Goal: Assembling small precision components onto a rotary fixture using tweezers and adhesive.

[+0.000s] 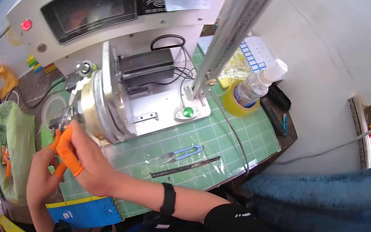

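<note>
Both my hands meet at the left side of a machine with a round metal drum [101, 101]. Orange finger covers sit on several fingertips. My right hand [88, 158] is closed, its thumb and forefinger pinched at a small metal fixture [64, 118] beside the drum. Just below it, my left hand [44, 163] has its fingertips bent together at the same spot. Whatever lies between the fingers is too small or hidden to name. A clear round container [53, 108] stands behind the fixture.
Blue thread snips [185, 152] and a dark flat strip [186, 167] lie on the green gridded mat [234, 147]. A blue notebook [89, 212] is at the near edge. A white-capped bottle [252, 89] stands in a yellow tape roll [234, 106]. A green plastic bag [10, 150] hangs left.
</note>
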The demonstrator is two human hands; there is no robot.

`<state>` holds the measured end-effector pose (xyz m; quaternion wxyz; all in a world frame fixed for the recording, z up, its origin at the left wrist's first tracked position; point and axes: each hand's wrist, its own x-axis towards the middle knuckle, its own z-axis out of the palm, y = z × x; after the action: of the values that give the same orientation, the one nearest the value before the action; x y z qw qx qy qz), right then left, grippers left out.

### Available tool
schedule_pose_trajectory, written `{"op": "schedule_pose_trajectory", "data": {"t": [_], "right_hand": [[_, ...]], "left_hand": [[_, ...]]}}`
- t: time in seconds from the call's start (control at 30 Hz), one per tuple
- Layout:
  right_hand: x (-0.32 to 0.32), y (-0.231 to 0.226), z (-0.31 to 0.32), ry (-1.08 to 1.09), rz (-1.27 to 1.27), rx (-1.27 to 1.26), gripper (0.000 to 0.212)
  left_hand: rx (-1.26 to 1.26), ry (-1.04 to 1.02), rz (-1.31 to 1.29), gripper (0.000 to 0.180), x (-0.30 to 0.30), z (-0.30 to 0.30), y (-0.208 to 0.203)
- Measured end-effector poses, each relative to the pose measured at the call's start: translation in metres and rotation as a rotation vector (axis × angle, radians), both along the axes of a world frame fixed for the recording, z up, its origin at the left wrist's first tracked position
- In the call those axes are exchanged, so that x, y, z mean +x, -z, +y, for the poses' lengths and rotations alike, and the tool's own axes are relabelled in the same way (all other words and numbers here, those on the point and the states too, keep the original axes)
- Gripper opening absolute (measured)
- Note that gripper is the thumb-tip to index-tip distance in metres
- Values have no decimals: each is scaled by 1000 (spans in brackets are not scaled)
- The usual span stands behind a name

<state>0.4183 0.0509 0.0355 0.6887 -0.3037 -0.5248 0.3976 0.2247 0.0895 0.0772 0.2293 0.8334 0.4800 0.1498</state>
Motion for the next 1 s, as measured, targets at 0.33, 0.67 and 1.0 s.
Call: {"op": "schedule_pose_trajectory", "data": {"t": [0.33,0.67,1.0], "right_hand": [[-14,-36,-37,-124,-165,230,15],[197,-149,-85,837,-594,486,27],[273,-205,-95,764,-465,233,14]], "left_hand": [[179,177,-143,32,-2,-17,6],[260,94,-347,21,54,-117,-79],[381,244,-366,14,128,-157,-131]]}}
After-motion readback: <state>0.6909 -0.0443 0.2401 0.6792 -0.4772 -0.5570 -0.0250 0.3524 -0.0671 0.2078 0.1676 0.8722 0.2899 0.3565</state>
